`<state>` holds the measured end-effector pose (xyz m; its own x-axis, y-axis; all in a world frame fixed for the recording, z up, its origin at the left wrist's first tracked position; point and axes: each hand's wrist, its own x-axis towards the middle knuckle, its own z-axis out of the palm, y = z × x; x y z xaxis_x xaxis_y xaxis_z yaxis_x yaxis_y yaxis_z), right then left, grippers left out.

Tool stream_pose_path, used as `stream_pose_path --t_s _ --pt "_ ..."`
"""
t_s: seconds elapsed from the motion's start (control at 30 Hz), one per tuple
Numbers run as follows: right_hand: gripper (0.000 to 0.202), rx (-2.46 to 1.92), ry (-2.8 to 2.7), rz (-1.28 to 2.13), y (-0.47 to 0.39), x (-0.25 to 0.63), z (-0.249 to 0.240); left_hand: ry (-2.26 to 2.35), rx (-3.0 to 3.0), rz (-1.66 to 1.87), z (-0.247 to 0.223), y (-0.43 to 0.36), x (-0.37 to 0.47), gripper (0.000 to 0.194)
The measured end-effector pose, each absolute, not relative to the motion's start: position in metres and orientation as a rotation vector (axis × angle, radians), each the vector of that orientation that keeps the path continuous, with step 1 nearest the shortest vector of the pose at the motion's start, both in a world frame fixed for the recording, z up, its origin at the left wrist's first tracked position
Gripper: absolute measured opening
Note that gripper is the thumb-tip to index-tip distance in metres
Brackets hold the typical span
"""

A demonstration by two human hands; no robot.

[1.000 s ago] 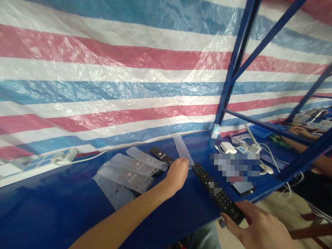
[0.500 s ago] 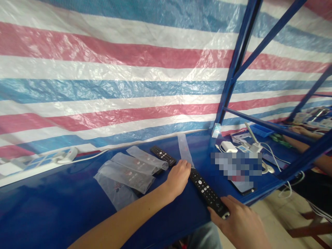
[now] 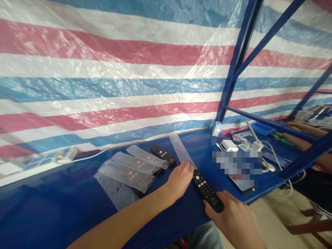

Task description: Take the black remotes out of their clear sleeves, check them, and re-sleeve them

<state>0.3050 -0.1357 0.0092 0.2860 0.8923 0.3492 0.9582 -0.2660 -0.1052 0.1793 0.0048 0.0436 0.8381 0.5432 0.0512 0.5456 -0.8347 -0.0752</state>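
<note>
My right hand (image 3: 233,216) grips the lower end of a black remote control (image 3: 206,188), thumb on one side and fingers on the other. The remote's far end meets the mouth of a clear plastic sleeve (image 3: 180,147), which lies flat and points away from me. Pinched at that mouth are the fingers of my left hand (image 3: 181,178); how much of the remote is inside is partly hidden by them. Left of this, several bagged remotes (image 3: 133,167) overlap in a fan. Beside them lies a bare black remote (image 3: 163,154).
On the blue table (image 3: 64,197), a white charger (image 3: 229,145), cables and a phone (image 3: 243,183) sit at the right. A blue metal frame (image 3: 230,81) rises there. A power strip (image 3: 64,155) lies at back left. Another person's arm (image 3: 302,129) shows at far right.
My right hand has pushed the remote slightly away from me, towards the sleeve. The sleeve's far end has swung left. My left hand keeps its pinch, shifted a little to the right.
</note>
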Motion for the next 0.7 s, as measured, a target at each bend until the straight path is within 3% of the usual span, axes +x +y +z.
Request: stream_pose_path --t_s 0.23,0.43,0.53,0.7 --pt "0.029 -2.274 -1.616 -0.207 -0.112 0.301 0.014 -0.795 -2.983 -0.068 0.044 -0.002 0.182 0.024" --pt "0.034 -1.926 -1.834 0.153 -0.116 0.325 0.015 -0.965 -3.029 -0.125 0.04 0.004 0.177 0.027" --pt "0.026 -1.898 -1.81 0.126 -0.116 0.33 0.009 -0.959 -3.076 -0.173 0.04 0.004 0.175 0.029" --pt "0.041 -1.889 -1.729 -0.032 -0.1 0.327 0.002 -0.894 -3.152 -0.256 0.04 -0.002 0.174 0.03"
